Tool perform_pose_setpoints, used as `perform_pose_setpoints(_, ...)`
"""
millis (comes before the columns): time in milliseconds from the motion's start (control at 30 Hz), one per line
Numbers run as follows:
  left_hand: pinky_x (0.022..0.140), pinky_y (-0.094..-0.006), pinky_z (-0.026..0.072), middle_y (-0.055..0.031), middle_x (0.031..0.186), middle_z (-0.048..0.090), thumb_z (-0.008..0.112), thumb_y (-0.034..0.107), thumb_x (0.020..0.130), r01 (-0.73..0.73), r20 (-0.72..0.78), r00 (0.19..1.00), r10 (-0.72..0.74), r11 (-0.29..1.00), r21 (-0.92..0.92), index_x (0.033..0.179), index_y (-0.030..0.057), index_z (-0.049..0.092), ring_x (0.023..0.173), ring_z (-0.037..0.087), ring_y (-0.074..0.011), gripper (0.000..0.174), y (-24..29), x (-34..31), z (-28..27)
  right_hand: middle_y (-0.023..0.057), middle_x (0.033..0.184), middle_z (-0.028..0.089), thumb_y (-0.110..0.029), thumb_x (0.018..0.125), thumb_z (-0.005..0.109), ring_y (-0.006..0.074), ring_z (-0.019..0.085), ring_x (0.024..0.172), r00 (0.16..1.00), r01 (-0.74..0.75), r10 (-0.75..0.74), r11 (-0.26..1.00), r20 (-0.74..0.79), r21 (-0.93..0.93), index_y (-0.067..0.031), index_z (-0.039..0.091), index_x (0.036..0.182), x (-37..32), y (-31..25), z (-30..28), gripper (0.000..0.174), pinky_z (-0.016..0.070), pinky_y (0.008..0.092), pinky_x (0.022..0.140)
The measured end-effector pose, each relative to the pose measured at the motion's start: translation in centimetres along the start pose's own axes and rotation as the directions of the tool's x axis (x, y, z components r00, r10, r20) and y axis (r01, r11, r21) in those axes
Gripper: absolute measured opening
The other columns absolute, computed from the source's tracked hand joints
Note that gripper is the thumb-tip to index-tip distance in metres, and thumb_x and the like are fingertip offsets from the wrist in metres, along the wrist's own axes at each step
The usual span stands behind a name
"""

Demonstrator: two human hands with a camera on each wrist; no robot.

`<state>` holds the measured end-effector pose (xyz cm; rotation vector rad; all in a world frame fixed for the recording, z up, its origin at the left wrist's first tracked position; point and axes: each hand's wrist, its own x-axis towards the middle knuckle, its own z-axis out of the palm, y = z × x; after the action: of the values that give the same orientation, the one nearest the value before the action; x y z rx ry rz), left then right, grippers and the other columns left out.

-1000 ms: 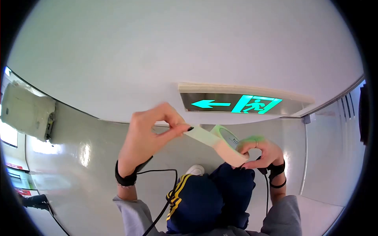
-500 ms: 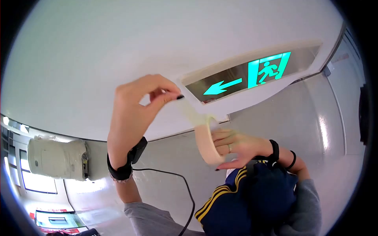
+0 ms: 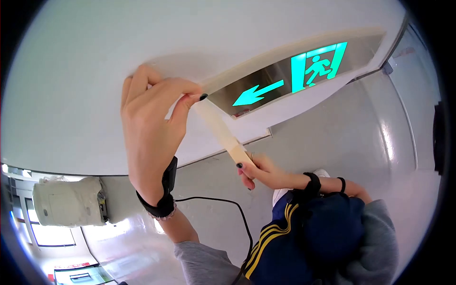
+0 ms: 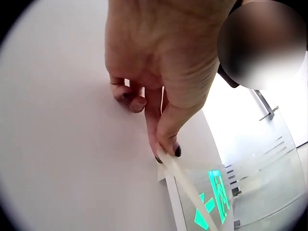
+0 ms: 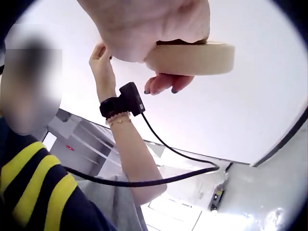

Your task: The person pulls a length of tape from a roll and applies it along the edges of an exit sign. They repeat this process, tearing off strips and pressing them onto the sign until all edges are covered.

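Note:
In the head view my left hand pinches the free end of a pale strip of masking tape between thumb and forefinger. Those fingertips are right at the left corner of a lit green exit sign on the white wall. The left wrist view shows the strip stretching from the pinch across the sign's front. Lower down, my right hand grips the tape roll, fingers through its middle and thumb on the outside. In the head view the roll is seen nearly edge-on.
A black cable loops from the left wrist's camera band past the legs. The white wall fills the upper part of the head view, above a grey floor. A bulky off-white object stands at the left.
The left hand has risen with the tape end to the sign's left corner. The strip pulled from the roll looks longer. The right hand has turned the roll edge-on, and the head view has tilted.

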<state>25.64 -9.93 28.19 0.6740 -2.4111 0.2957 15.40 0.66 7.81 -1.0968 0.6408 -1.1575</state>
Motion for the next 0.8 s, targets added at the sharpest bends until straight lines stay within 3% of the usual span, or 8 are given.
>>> perform_pose_setpoints(33, 0.061, -0.0290, 0.0362, 0.0004, 0.063, 0.058, 0.066, 0.001, 0.064, -0.005, 0.012, 1.000, 0.005, 1.000, -0.007, 0.069, 0.0071, 0.064, 0.065, 0.043, -0.0175, 0.008, 0.1, 0.0, 0.0, 0.0027, 0.055, 0.052, -0.029, 0.095, 0.038, 0.0102, 0.051, 0.048, 0.995, -0.067, 0.071, 0.996, -0.066, 0.054, -0.0031, 0.048, 0.076, 0.0, -0.1, -0.2, 0.033, 0.0424, 0.0262, 0.052)
perform_pose_setpoints(133, 0.062, -0.0286, 0.0371, 0.0002, 0.064, 0.058, 0.067, 0.000, 0.064, 0.055, 0.006, 0.998, -0.055, 0.999, 0.002, 0.071, 0.0073, 0.065, 0.066, 0.045, -0.0171, 0.010, 0.4, 0.2, -0.1, 0.0030, 0.051, 0.049, -0.031, 0.096, 0.036, 0.0102, 0.051, 0.048, 0.997, -0.030, 0.028, 0.999, -0.074, -0.025, -0.0031, 0.047, 0.075, 0.2, 0.2, -0.8, 0.036, 0.0416, 0.0242, 0.049)
perform_pose_setpoints(233, 0.060, -0.0285, 0.0392, -0.0020, 0.064, 0.057, 0.067, -0.002, 0.064, 0.140, 0.000, 0.990, -0.140, 0.989, 0.042, 0.072, 0.0060, 0.065, 0.067, 0.048, -0.0177, 0.011, 1.0, 0.5, -0.4, 0.0039, 0.050, 0.050, -0.035, 0.096, 0.033, 0.0105, 0.051, 0.045, 0.985, -0.087, 0.096, 0.994, -0.146, 0.067, -0.0040, 0.046, 0.069, 0.1, -1.3, -0.7, 0.043, 0.0403, 0.0238, 0.045)
perform_pose_setpoints(433, 0.058, -0.0278, 0.0388, -0.0033, 0.065, 0.056, 0.069, -0.002, 0.064, 0.117, -0.017, 0.993, -0.116, 0.991, 0.072, 0.073, 0.0046, 0.065, 0.065, 0.049, -0.0168, 0.012, 0.9, 0.4, -0.1, 0.0038, 0.047, 0.048, -0.038, 0.095, 0.034, 0.0115, 0.051, 0.040, 0.967, -0.118, 0.111, 0.993, -0.228, -0.015, -0.0051, 0.042, 0.058, 1.8, -2.0, -1.8, 0.050, 0.0402, 0.0235, 0.040)
perform_pose_setpoints(567, 0.058, -0.0274, 0.0388, -0.0035, 0.065, 0.056, 0.069, -0.003, 0.064, 0.113, -0.010, 0.994, -0.112, 0.992, 0.050, 0.073, 0.0042, 0.065, 0.065, 0.049, -0.0165, 0.012, 1.1, 0.5, -0.1, 0.0038, 0.047, 0.047, -0.037, 0.095, 0.035, 0.0116, 0.052, 0.041, 0.969, -0.117, 0.109, 0.993, -0.222, -0.022, -0.0043, 0.042, 0.059, 2.1, -2.8, -2.5, 0.049, 0.0422, 0.0234, 0.041)
perform_pose_setpoints(800, 0.058, -0.0271, 0.0392, -0.0028, 0.065, 0.056, 0.069, -0.002, 0.065, 0.119, 0.011, 0.993, -0.120, 0.990, 0.074, 0.073, 0.0042, 0.065, 0.065, 0.048, -0.0159, 0.011, 1.2, 0.5, -0.2, 0.0020, 0.055, 0.045, -0.034, 0.095, 0.032, 0.0122, 0.054, 0.045, 0.968, -0.189, 0.196, 0.980, -0.160, 0.060, -0.0015, 0.045, 0.074, 2.0, -4.1, -2.5, 0.041, 0.0466, 0.0247, 0.043)
